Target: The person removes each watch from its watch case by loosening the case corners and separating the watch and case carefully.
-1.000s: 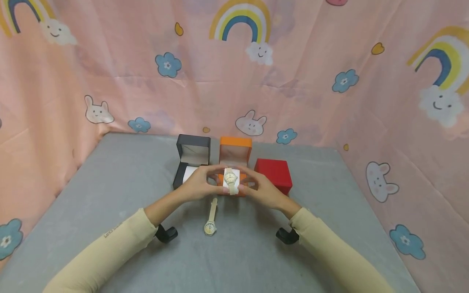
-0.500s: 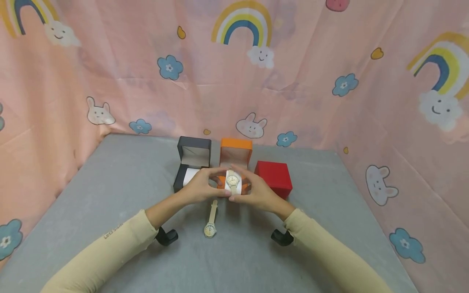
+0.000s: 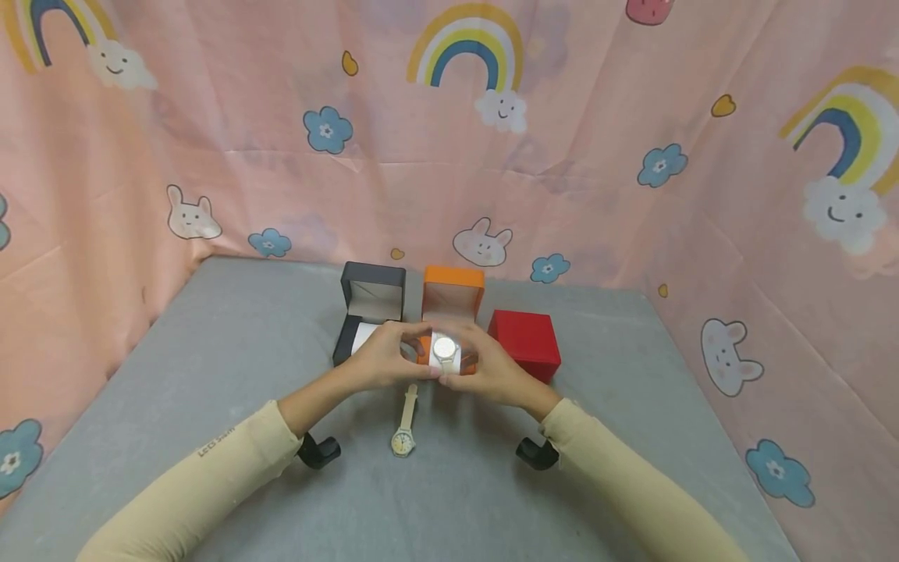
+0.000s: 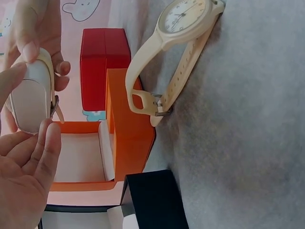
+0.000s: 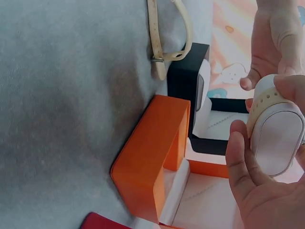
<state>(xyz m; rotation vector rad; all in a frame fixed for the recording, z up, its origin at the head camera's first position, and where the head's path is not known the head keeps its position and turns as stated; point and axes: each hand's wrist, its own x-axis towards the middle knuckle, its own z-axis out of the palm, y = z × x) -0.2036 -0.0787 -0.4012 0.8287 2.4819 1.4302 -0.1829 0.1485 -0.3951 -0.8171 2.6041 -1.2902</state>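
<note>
Both hands hold up a white watch cushion (image 4: 31, 105) with a cream-strapped watch (image 3: 445, 348) wrapped round it. My left hand (image 3: 382, 357) pinches one end between thumb and fingers; my right hand (image 3: 497, 368) grips the other. Glare whitens the dial in the head view. In the right wrist view the holed strap (image 5: 267, 106) lies against the cushion's side. Behind the hands stands an open orange watch box (image 5: 152, 148), its base partly covered by them in the head view. Nearer the body, a second cream watch (image 3: 403, 442) lies buckled on the grey tabletop.
An open dark grey box (image 3: 374, 282) with a white cushion inside stands left of the orange one. A closed red box (image 3: 524, 343) is on the right. Pink patterned cloth (image 3: 393, 187) hangs behind the table.
My right hand has shifted slightly left, closer to the left thumb, and the cushion has tilted so its dial now catches glare. The boxes and second watch have stayed put.
</note>
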